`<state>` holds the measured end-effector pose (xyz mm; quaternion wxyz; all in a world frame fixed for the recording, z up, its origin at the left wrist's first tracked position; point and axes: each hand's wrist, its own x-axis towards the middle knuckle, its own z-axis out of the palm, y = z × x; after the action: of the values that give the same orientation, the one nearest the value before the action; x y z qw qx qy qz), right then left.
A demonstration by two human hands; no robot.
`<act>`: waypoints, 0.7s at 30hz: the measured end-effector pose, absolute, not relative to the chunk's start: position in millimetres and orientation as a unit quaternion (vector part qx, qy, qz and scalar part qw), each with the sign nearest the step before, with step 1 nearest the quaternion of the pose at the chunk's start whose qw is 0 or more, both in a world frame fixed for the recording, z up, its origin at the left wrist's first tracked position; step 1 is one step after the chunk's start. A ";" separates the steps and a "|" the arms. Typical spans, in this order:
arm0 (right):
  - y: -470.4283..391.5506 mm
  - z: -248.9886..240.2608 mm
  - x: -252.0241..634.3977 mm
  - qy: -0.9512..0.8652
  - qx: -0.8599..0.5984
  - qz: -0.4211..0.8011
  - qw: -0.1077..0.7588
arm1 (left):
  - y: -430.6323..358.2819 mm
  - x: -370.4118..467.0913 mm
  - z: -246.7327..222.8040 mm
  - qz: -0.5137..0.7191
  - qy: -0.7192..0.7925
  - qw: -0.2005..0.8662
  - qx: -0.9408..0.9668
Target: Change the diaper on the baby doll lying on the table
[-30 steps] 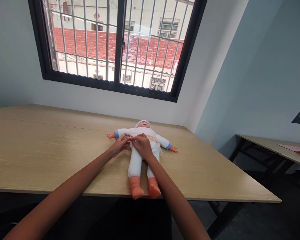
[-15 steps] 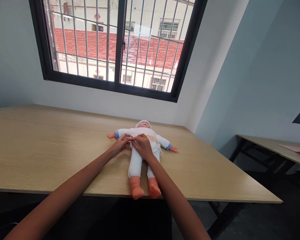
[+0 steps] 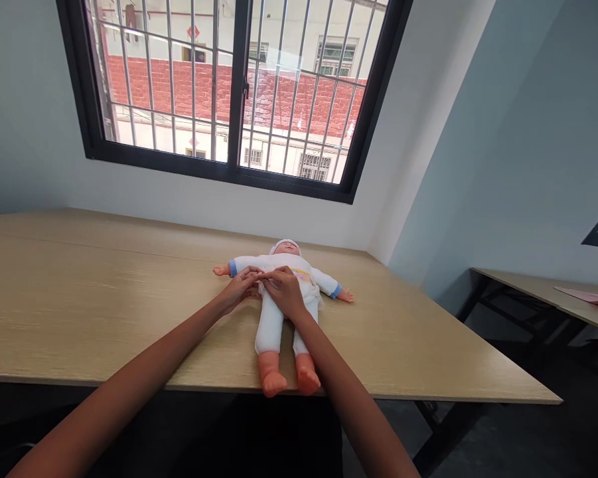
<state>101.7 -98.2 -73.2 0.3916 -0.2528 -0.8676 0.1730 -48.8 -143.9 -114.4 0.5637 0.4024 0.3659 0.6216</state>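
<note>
A baby doll (image 3: 269,325) lies on its back, head toward the window and feet at the table's front edge. It wears a white cap, white trousers and a white top (image 3: 285,262) with blue cuffs and a coloured print on the front. At the doll's waist, on its left-hand side in the picture, my left hand (image 3: 243,287) and my right hand (image 3: 283,290) meet with fingertips close together. Both are pinched at the hem of the white top. The exact bit of cloth between the fingers is mostly hidden by the hands.
The doll rests on a pale wooden table (image 3: 129,292) that reaches a wall with a barred window (image 3: 233,172). At the right stands another table (image 3: 532,285) with a pink cloth (image 3: 590,297) on it.
</note>
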 end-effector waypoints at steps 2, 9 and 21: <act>-98.3 -73.0 101.8 -0.866 -0.254 0.176 0.394 | -144.1 -48.5 -114.3 0.622 0.367 0.562 0.403; -99.1 -72.3 102.0 -0.862 -0.248 0.190 0.400 | -143.6 -48.7 -114.7 0.621 0.370 0.566 0.396; -94.9 -74.1 101.2 -0.867 -0.260 0.154 0.397 | -144.5 -48.0 -113.3 0.622 0.367 0.571 0.391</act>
<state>101.2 -94.9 -74.1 0.3968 -0.2605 -0.8666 0.1541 -48.0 -144.5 -113.3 0.5706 0.3907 0.3668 0.6223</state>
